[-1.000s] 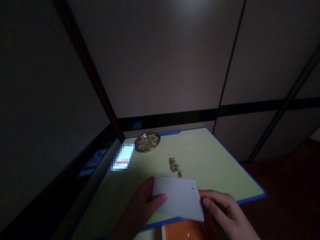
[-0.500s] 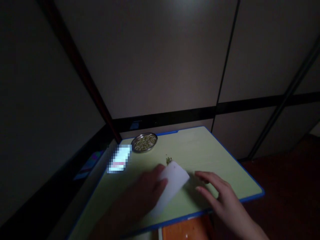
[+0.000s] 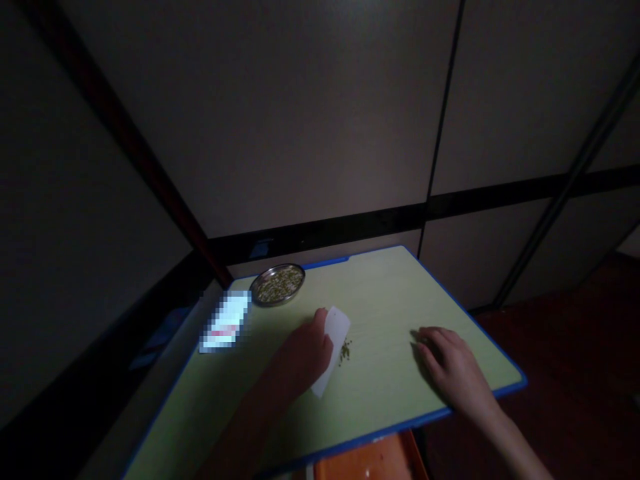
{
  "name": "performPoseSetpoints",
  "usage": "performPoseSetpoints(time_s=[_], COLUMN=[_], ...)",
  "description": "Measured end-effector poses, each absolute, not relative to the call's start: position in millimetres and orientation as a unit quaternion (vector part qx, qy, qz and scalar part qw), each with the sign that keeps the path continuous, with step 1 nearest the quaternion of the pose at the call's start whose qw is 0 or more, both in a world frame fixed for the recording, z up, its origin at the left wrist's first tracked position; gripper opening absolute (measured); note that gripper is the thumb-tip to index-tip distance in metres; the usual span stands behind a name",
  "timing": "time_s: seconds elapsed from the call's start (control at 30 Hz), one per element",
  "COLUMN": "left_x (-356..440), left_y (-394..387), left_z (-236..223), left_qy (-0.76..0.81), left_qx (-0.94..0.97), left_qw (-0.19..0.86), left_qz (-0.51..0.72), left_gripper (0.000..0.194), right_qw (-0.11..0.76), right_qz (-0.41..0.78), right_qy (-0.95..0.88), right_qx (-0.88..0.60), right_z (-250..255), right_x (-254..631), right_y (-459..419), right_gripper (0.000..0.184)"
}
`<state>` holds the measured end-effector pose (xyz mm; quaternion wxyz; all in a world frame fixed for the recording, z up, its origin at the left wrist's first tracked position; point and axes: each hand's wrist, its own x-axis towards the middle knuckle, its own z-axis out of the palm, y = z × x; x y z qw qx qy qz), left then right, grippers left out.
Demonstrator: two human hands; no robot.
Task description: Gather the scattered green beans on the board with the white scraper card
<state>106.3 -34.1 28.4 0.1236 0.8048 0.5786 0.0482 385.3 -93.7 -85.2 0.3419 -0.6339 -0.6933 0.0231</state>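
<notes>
My left hand (image 3: 311, 347) is closed on the edge of a white piece of paper or thin card (image 3: 334, 337), which stands tilted over the tabletop. Just right of its lower edge lies a small scatter of green bean-like grains (image 3: 345, 351). My right hand (image 3: 447, 360) rests at the right side of the table, fingers loosely bent and thumb apart, holding nothing. Toward the back left, a round metal dish (image 3: 254, 298) holds many green and pale grains (image 3: 280, 283).
The pale green table (image 3: 385, 287) has a blue rim. A bright, pixelated phone-like screen (image 3: 227, 322) lies at its left edge. Below the front edge is an orange surface (image 3: 370, 460). Dark panelled doors (image 3: 320, 120) stand close behind.
My left hand has turned the paper steeper, and the grains now lie on its right side instead of beyond its far end. My right hand has moved right, away from the paper, and lowered to the table.
</notes>
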Motion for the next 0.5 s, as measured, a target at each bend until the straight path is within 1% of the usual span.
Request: performPoseSetpoints(time_s=[0.3,0.5], left_x=[110.9,115.7], left_y=[-19.8,-12.7], left_z=[8.4,11.9], left_qy=[0.578,0.578], left_qx=[0.809,0.811], left_qw=[0.096,0.08], left_qz=[0.048,0.038], left_gripper=[0.033,0.024], right_qw=[0.337,0.333], right_qz=[0.021,0.009], right_qy=[-0.694,-0.692], right_qx=[-0.636,-0.64], right_z=[-83.7,-88.4], right_x=[384.9,385.8], right_y=[-94.1,-91.6], right_gripper=[0.02,0.019])
